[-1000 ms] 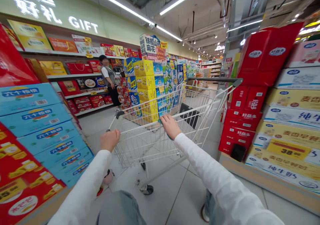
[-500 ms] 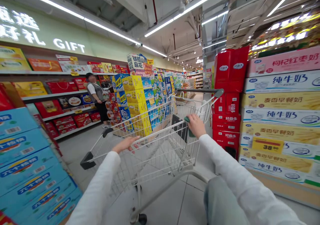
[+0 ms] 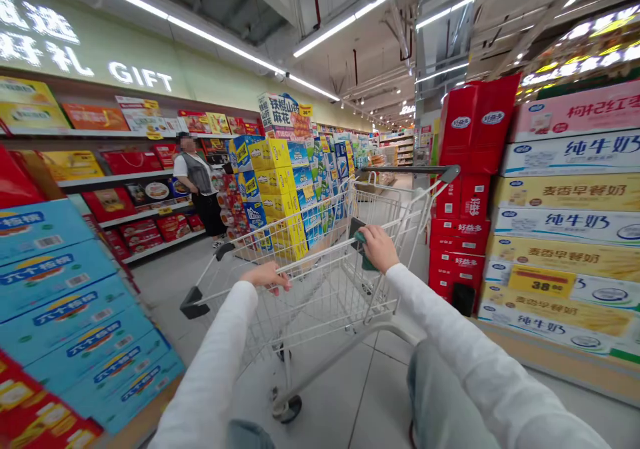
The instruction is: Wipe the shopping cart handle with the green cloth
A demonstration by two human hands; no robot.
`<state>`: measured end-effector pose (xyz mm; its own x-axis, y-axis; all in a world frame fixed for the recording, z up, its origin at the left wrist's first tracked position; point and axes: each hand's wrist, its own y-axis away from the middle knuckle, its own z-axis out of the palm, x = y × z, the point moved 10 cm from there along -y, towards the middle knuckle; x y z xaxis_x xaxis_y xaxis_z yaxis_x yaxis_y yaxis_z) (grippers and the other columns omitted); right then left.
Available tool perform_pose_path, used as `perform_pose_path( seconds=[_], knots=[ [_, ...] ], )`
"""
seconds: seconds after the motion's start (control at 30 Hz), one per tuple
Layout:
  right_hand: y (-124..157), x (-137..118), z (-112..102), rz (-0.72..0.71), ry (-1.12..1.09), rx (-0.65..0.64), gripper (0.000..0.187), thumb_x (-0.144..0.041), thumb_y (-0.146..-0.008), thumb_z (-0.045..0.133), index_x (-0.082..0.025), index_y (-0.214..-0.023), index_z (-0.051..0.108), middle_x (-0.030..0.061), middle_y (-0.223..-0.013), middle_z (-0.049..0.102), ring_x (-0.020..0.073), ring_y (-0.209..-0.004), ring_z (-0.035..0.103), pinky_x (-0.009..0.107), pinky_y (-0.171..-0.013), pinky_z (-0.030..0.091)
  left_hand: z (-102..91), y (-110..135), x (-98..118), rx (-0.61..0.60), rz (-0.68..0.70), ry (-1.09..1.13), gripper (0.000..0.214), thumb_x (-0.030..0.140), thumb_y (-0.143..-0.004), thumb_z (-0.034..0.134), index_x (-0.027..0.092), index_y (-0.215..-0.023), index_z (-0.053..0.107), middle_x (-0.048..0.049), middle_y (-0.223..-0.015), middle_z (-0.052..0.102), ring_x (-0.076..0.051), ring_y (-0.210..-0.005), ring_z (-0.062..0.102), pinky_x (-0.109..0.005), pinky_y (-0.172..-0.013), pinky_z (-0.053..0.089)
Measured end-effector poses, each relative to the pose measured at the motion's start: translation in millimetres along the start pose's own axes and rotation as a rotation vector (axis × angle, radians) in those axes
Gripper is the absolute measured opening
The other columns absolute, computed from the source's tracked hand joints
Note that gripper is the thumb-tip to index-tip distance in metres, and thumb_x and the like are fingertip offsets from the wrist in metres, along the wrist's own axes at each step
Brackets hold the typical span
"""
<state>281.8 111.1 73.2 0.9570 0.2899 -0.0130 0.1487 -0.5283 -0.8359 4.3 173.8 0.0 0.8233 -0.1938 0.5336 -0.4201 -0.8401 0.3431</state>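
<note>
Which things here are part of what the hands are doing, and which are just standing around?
In use:
White wire cart
Left hand, at the cart's near rim
Right hand, holding a green cloth at that rim

Just around:
Blue cartons
Yellow boxes
Red cartons
Milk cartons

Cart [image 3: 320,302] between stacked boxes [image 3: 560,219], shelves [image 3: 115,176] behind left
</note>
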Motion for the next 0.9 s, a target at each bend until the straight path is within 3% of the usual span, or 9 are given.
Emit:
perform_pose_path(
  seconds=[0.1, 0.23, 0.3, 0.37, 0.43, 0.57, 0.63, 0.7, 0.9],
  knots=[
    [2.2, -16.0, 7.2, 0.045, -0.019, 0.038, 0.033, -0.01, -0.082, 0.043, -0.012, -0.113, 0.056, 0.0146, -0.112, 0.057, 0.026, -0.114, 0.044, 0.044, -0.103, 0.034, -0.3, -5.7, 7.2, 0.058, -0.011, -0.089, 0.031, 0.044, -0.054, 0.069, 0.017, -0.069, 0.07, -0.0052, -0.081, 0.072, -0.013, -0.055, 0.062, -0.021, -0.052, 0.04],
    [16.0, -105.9, 30.7, -0.304, -0.092, 0.014, 0.04, -0.008, -0.087, 0.037, -0.011, -0.126, 0.049, 0.0139, -0.128, 0.051, 0.0232, -0.127, 0.037, 0.045, -0.108, 0.032, 0.1, -7.8, 17.5, 0.087, 0.013, -0.119, 0.029, 0.038, -0.056, 0.067, 0.016, -0.073, 0.072, -0.005, -0.081, 0.072, -0.014, -0.057, 0.064, -0.02, -0.051, 0.037],
    [30.7, -124.1, 36.0, -0.462, -0.105, 0.002, 0.044, -0.009, -0.089, 0.035, -0.014, -0.132, 0.045, 0.0107, -0.137, 0.045, 0.0215, -0.133, 0.03, 0.043, -0.108, 0.033, -0.4, -7.1, 21.4, 0.096, 0.052, -0.127, 0.029, 0.038, -0.057, 0.066, 0.016, -0.076, 0.072, -0.0046, -0.079, 0.072, -0.014, -0.058, 0.064, -0.02, -0.052, 0.038],
    [43.2, -106.1, 36.4, -0.492, -0.093, 0.0, 0.047, -0.008, -0.089, 0.034, -0.018, -0.135, 0.042, 0.0067, -0.14, 0.043, 0.0198, -0.135, 0.027, 0.041, -0.108, 0.034, -1.4, -7.0, 22.6, 0.11, 0.077, -0.156, 0.028, 0.038, -0.058, 0.065, 0.017, -0.076, 0.073, -0.0032, -0.075, 0.072, -0.014, -0.058, 0.064, -0.02, -0.054, 0.04],
    [50.9, -60.2, 33.0, -0.386, -0.067, 0.028, 0.05, -0.008, -0.088, 0.035, -0.02, -0.136, 0.041, 0.0053, -0.139, 0.044, 0.0194, -0.136, 0.026, 0.04, -0.107, 0.035, -3.3, -7.9, 22.3, 0.135, 0.085, -0.207, 0.025, 0.037, -0.058, 0.066, 0.018, -0.072, 0.073, -0.0011, -0.066, 0.07, -0.014, -0.056, 0.063, -0.021, -0.057, 0.041],
    [65.2, 57.6, 14.1, 0.169, -0.011, 0.268, 0.051, -0.011, -0.085, 0.034, -0.017, -0.135, 0.044, 0.0116, -0.132, 0.05, 0.0231, -0.127, 0.039, 0.045, -0.102, 0.038, -5.9, -10.7, 22.9, 0.18, 0.08, -0.277, 0.02, 0.034, -0.058, 0.066, 0.02, -0.069, 0.073, 0.0025, -0.046, 0.062, -0.015, -0.054, 0.062, -0.021, -0.059, 0.043],
    [78.2, 87.7, 11.1, 0.436, -0.021, 0.393, 0.052, -0.014, -0.083, 0.035, -0.015, -0.134, 0.044, 0.0144, -0.129, 0.052, 0.0244, -0.121, 0.044, 0.047, -0.099, 0.039, -6.0, -11.6, 23.8, 0.188, 0.078, -0.288, 0.019, 0.033, -0.058, 0.066, 0.02, -0.069, 0.073, 0.0034, -0.043, 0.06, -0.015, -0.054, 0.062, -0.021, -0.059, 0.043],
    [82.0, 80.4, 20.1, 0.523, -0.09, 0.426, 0.053, -0.016, -0.082, 0.037, -0.014, -0.135, 0.043, 0.0143, -0.129, 0.052, 0.0243, -0.118, 0.046, 0.046, -0.098, 0.039, -5.7, -12.1, 24.8, 0.188, 0.082, -0.293, 0.018, 0.033, -0.058, 0.065, 0.021, -0.069, 0.073, 0.0037, -0.044, 0.06, -0.014, -0.054, 0.062, -0.021, -0.059, 0.043],
    [75.1, 2.1, 44.3, 0.426, -0.39, 0.341, 0.057, -0.017, -0.079, 0.04, -0.019, -0.136, 0.043, 0.0087, -0.131, 0.053, 0.0205, -0.115, 0.047, 0.041, -0.098, 0.039, -4.7, -13.2, 24.2, 0.175, 0.096, -0.305, 0.02, 0.035, -0.06, 0.065, 0.021, -0.07, 0.073, 0.0033, -0.051, 0.065, -0.014, -0.057, 0.063, -0.02, -0.064, 0.045]
  ],
)
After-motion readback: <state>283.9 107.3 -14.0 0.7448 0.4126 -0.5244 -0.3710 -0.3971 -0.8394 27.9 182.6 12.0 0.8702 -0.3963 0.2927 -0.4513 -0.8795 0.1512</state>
